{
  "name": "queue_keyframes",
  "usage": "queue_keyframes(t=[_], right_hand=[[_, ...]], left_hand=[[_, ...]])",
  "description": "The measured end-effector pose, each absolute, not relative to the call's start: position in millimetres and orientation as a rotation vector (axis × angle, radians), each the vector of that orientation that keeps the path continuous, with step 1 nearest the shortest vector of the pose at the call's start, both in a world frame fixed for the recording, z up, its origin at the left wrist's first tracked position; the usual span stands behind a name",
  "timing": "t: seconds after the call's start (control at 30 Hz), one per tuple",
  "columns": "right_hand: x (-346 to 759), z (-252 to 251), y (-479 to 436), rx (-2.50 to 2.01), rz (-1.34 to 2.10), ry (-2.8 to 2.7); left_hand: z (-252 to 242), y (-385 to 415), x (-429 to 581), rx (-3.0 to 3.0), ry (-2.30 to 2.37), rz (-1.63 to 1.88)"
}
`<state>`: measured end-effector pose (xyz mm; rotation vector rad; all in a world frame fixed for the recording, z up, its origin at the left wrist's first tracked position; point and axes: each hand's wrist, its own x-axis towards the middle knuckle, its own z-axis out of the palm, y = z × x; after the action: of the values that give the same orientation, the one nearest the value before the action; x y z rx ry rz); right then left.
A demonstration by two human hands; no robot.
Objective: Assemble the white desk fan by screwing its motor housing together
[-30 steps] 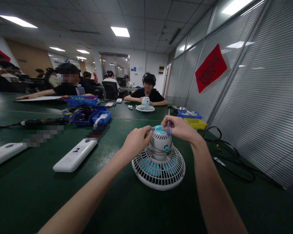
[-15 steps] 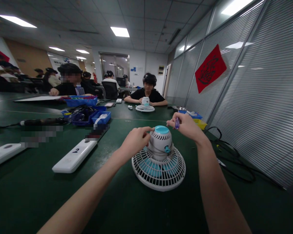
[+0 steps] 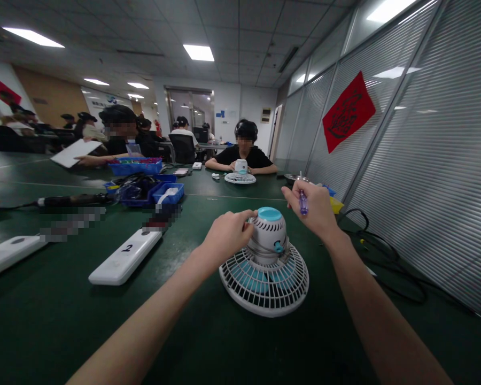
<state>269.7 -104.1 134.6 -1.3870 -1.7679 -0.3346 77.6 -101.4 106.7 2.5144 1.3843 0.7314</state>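
The left hand [image 3: 226,235] grips the housing of the fan [image 3: 266,262], which lies face down on the table [image 3: 64,321]. The right hand [image 3: 315,211] is closed around a screwdriver [image 3: 302,200], raised just right of the fan, clear of it.

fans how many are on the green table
2. One fan lies grille-down under the left hand; a second fan sits before the person across the table. Others may be hidden.

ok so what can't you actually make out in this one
Head view:
screwdriver: mostly hidden inside the right hand; tip too small to tell.
fan: front faces the table, unseen; left hand covers its housing's left side.
Two blurred patches hide items beside the white strip.
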Motion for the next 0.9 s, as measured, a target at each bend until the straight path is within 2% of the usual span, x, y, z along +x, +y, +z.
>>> queue_keyframes(t=[0.17, 0.33, 0.43, 0.67, 0.8, 0.9], right_hand=[[265, 94, -134, -1.24, -0.523, -1.796], [267, 44, -173, -0.882, -0.605, -2.201], [268, 22, -187, -0.804, -0.576, -2.347], [262, 7, -186, -0.788, -0.383, -2.634], [260, 10, -142, -0.964, -0.394, -2.638], [258, 14, -90, -1.465, -0.471, -2.35]], left_hand=[[106, -98, 76, 2.506, 1.347, 0.765], [106, -85, 69, 2.252, 1.12, 0.826], [108, -76, 61, 2.216, 1.032, 0.782], [107, -59, 44, 2.374, 1.33, 0.765], [105, -52, 38, 2.35, 1.353, 0.769], [103, -49, 35, 2.334, 1.385, 0.756]])
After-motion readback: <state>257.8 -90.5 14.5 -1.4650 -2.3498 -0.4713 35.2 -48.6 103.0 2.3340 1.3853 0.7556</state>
